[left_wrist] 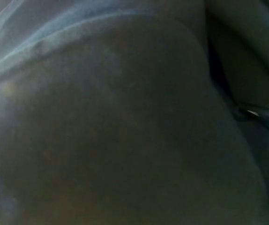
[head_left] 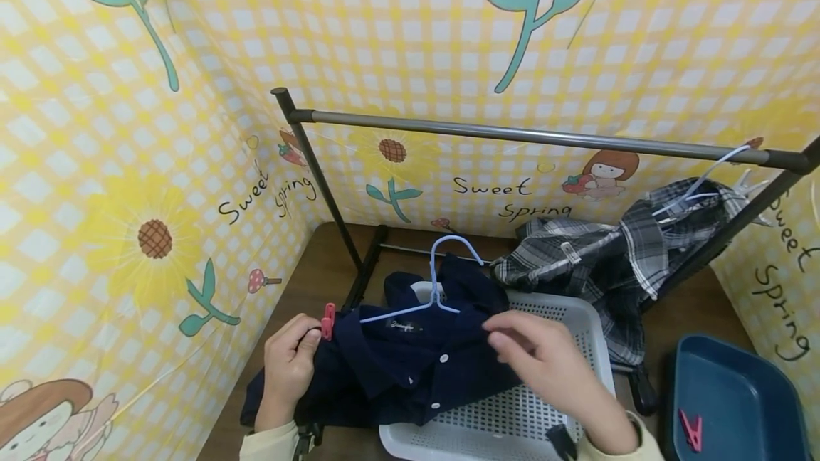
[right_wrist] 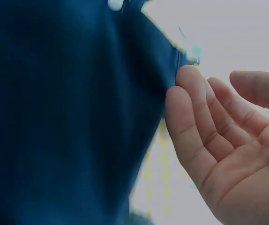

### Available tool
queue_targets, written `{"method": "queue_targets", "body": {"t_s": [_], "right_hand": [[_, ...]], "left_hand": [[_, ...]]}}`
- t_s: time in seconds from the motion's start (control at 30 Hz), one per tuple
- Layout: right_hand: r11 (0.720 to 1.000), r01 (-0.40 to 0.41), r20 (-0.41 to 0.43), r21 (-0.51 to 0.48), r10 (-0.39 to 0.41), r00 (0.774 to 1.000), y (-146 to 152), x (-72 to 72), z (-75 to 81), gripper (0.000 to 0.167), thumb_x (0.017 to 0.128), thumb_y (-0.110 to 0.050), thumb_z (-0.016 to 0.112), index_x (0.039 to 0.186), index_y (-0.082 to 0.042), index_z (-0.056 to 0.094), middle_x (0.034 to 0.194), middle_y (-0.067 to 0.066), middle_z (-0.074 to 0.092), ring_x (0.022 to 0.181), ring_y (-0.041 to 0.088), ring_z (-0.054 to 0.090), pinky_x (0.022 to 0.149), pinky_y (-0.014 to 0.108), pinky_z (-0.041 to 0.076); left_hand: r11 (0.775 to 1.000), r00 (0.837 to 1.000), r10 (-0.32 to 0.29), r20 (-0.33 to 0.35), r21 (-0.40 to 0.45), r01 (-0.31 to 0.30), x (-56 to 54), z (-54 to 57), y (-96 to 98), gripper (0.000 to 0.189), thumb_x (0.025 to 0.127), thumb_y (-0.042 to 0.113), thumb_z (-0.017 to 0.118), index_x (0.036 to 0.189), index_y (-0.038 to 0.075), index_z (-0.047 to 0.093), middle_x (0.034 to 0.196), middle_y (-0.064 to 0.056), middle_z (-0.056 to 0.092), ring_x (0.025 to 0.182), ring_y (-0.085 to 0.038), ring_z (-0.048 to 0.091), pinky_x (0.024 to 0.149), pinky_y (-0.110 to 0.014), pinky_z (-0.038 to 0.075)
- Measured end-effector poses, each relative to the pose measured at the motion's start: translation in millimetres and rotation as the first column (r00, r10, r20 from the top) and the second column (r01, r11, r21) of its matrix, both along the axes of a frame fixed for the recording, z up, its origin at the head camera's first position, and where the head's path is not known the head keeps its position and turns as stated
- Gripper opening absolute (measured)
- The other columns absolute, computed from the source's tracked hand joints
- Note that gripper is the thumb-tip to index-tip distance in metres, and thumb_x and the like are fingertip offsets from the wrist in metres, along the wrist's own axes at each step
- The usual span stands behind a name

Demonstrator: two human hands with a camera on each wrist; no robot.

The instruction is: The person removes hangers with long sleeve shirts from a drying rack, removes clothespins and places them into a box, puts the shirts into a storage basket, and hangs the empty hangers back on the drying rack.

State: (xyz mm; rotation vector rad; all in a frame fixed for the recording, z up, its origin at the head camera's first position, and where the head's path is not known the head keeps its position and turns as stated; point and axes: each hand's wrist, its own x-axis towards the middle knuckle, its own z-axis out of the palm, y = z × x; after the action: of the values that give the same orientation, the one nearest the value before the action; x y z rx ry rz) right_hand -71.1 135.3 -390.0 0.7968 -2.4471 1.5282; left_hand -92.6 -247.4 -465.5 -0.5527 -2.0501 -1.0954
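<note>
A navy collared shirt with white buttons hangs on a light-blue hanger, whose hook points up and right. My left hand grips the shirt's shoulder on the left, thumb on top, right beside a red clothespin on the cloth. Dark cloth fills the left wrist view, hiding that hand there. At the opposite shoulder is my right hand. Its fingers are loosely bent, the thumb standing apart. In the right wrist view, the fingertips meet the edge of the cloth, with nothing pinched.
Under the shirt lies a white perforated basket. A metal rail spans behind, with a grey plaid shirt hanging at its right end. A blue bin at lower right contains another red clothespin. Patterned sheeting surrounds the table.
</note>
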Motion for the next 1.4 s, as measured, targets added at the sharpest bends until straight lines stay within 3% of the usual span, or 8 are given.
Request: {"method": "queue_targets", "body": {"t_s": [0.13, 0.27, 0.37, 0.53, 0.73, 1.03, 1.17, 1.4], "right_hand": [[0.989, -0.123, 0.089, -0.088, 0.13, 0.987, -32.8, -1.2, 4.5, 0.014, 0.101, -0.009, 0.062, 0.113, -0.01, 0.07, 0.097, 0.005, 0.07, 0.071, 0.009, 0.066, 0.063, 0.03, 0.056], [0.956, -0.243, 0.199, -0.163, 0.273, 0.941, -63.6, -4.3, 11.3, 0.024, 0.103, -0.014, 0.06, 0.126, -0.008, 0.065, 0.101, 0.011, 0.069, 0.075, 0.014, 0.068, 0.065, 0.032, 0.056], [0.939, -0.311, 0.213, -0.145, 0.337, 0.917, -85.4, -5.3, 14.2, 0.037, 0.102, -0.015, 0.061, 0.139, -0.009, 0.058, 0.118, 0.009, 0.067, 0.077, 0.009, 0.067, 0.066, 0.028, 0.055], [0.915, -0.394, 0.197, -0.091, 0.404, 0.893, -120.4, -3.2, 10.8, 0.059, 0.1, -0.015, 0.063, 0.155, -0.016, 0.04, 0.155, 0.004, 0.042, 0.079, -0.003, 0.063, 0.069, 0.02, 0.054], [0.905, -0.399, 0.305, -0.144, 0.424, 0.853, -151.5, -1.9, 1.4, 0.071, 0.1, -0.02, 0.063, 0.161, -0.018, 0.025, 0.164, 0.004, 0.023, 0.078, -0.006, 0.063, 0.068, 0.018, 0.053], [0.946, -0.291, 0.372, -0.143, 0.324, 0.87, -173.4, -4.7, -0.2, 0.078, 0.098, -0.022, 0.065, 0.162, -0.019, 0.02, 0.162, 0.007, 0.027, 0.063, -0.002, 0.059, 0.057, 0.02, 0.051], [0.957, -0.212, 0.393, -0.196, 0.275, 0.877, -180.8, -8.7, 0.8, 0.076, 0.098, -0.018, 0.065, 0.161, -0.016, 0.023, 0.152, 0.01, 0.043, 0.055, 0.001, 0.06, 0.05, 0.023, 0.049], [0.972, -0.058, 0.327, -0.229, 0.133, 0.936, -191.4, -18.7, -4.3, 0.049, 0.097, -0.015, 0.071, 0.142, -0.006, 0.055, 0.12, 0.003, 0.064, 0.051, -0.001, 0.057, 0.048, 0.023, 0.049]], "left_hand": [[1.0, 1.0, -0.004, -0.004, -0.006, 0.004, -0.6, -0.5, 2.1, 0.035, 0.071, -0.031, 0.06, 0.077, 0.003, 0.063, 0.07, -0.003, 0.053, 0.059, -0.01, 0.046, 0.056, -0.021, 0.037], [1.0, 1.0, -0.011, -0.001, -0.007, 0.011, -3.1, 2.3, 5.1, 0.035, 0.072, -0.031, 0.06, 0.077, 0.004, 0.063, 0.07, -0.002, 0.053, 0.059, -0.01, 0.045, 0.056, -0.021, 0.037], [1.0, 1.0, -0.007, 0.001, -0.007, 0.007, -4.2, 5.1, 6.3, 0.035, 0.073, -0.03, 0.06, 0.077, 0.004, 0.063, 0.07, -0.002, 0.052, 0.059, -0.009, 0.045, 0.056, -0.02, 0.037], [1.0, 1.0, 0.008, -0.011, -0.026, -0.008, -3.0, 7.3, 6.1, 0.032, 0.074, -0.027, 0.063, 0.077, 0.004, 0.062, 0.069, -0.001, 0.051, 0.058, -0.009, 0.044, 0.055, -0.019, 0.036], [0.999, 1.0, 0.006, -0.024, -0.043, -0.007, -1.1, 1.8, 3.6, 0.025, 0.08, -0.02, 0.066, 0.079, 0.005, 0.064, 0.069, 0.0, 0.051, 0.058, -0.008, 0.044, 0.054, -0.02, 0.036], [0.999, 1.0, -0.013, -0.007, -0.033, 0.012, -0.2, -5.4, 4.8, 0.031, 0.076, -0.024, 0.065, 0.081, 0.007, 0.064, 0.07, 0.002, 0.051, 0.059, -0.006, 0.044, 0.054, -0.02, 0.036], [0.999, 1.0, -0.017, -0.019, -0.045, 0.016, -1.8, -5.9, 7.2, 0.029, 0.077, -0.022, 0.066, 0.081, 0.006, 0.064, 0.072, 0.001, 0.053, 0.059, -0.007, 0.044, 0.054, -0.019, 0.036], [0.998, 0.999, 0.002, -0.032, -0.07, -0.004, -2.6, -6.1, 9.1, 0.026, 0.078, -0.018, 0.066, 0.081, 0.008, 0.065, 0.073, 0.004, 0.052, 0.06, -0.006, 0.045, 0.055, -0.017, 0.036]]}}
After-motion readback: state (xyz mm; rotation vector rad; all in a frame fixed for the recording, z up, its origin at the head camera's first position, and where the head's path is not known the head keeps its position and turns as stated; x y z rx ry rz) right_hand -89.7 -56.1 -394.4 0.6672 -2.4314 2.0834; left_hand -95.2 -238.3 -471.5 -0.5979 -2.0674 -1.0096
